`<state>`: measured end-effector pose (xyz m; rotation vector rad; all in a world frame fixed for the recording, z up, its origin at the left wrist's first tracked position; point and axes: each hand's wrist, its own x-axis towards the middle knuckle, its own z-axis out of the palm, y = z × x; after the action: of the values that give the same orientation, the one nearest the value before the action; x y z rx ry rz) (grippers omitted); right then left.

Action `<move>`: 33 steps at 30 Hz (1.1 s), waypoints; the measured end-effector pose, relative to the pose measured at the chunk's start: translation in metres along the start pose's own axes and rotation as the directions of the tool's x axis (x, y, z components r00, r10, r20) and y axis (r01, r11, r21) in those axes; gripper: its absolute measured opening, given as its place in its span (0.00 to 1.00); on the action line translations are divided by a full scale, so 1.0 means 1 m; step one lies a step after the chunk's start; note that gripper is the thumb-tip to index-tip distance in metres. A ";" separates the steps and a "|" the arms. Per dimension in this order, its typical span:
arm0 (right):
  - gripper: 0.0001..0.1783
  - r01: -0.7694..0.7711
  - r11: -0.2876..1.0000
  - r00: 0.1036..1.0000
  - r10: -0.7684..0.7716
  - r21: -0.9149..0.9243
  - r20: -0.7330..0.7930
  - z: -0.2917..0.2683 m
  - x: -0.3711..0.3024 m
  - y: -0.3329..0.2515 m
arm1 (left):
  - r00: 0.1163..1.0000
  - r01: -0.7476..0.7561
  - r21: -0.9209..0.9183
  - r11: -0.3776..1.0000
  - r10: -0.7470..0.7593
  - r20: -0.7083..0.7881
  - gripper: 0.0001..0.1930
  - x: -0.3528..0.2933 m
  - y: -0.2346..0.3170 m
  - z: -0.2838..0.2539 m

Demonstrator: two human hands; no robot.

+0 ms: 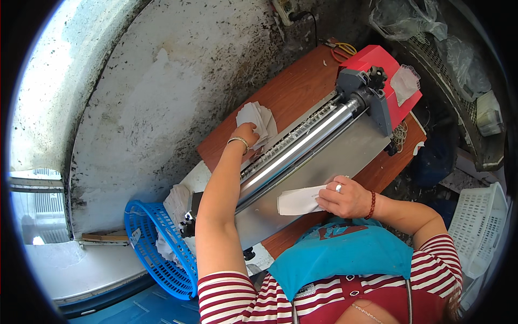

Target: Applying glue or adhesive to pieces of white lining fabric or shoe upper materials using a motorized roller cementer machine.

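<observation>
Looking flat, white, oblong: held stack [297,201]; white pile [257,117] fanned unevenly.

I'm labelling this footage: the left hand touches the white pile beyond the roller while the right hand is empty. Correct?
No: the right hand isn't empty; the head view shows it holding a white stack. The left hand touches the white pile beyond the roller.

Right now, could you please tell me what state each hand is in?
Left hand: at the white sheets beyond the roller; grip cannot be told.
Right hand: closed, holding a white stack.
</observation>
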<state>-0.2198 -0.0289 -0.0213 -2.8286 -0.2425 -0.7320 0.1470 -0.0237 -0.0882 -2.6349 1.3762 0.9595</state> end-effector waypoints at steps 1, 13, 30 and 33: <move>0.12 0.001 1.000 1.000 -0.001 0.000 0.000 -0.003 0.001 0.002 | 1.000 -0.005 0.023 1.000 0.006 -0.028 0.22 -0.002 0.001 -0.003; 0.09 -0.247 0.955 0.966 0.230 -0.166 -0.117 0.003 0.006 0.038 | 0.908 -0.309 -0.481 0.821 0.405 0.109 0.12 -0.041 0.059 -0.004; 0.16 -0.080 0.994 0.996 0.076 0.075 0.053 -0.004 0.003 0.000 | 0.709 -0.096 0.009 0.995 0.075 -0.701 0.10 -0.005 -0.013 -0.045; 0.13 -0.098 0.983 0.994 0.103 0.157 -0.022 0.001 0.001 0.002 | 0.890 -0.067 0.149 0.986 0.127 -0.438 0.13 0.005 -0.021 -0.023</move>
<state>-0.2177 -0.0305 -0.0217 -2.6587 -0.1443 -0.7009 0.1762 -0.0209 -0.0774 -2.8154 1.5988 0.2483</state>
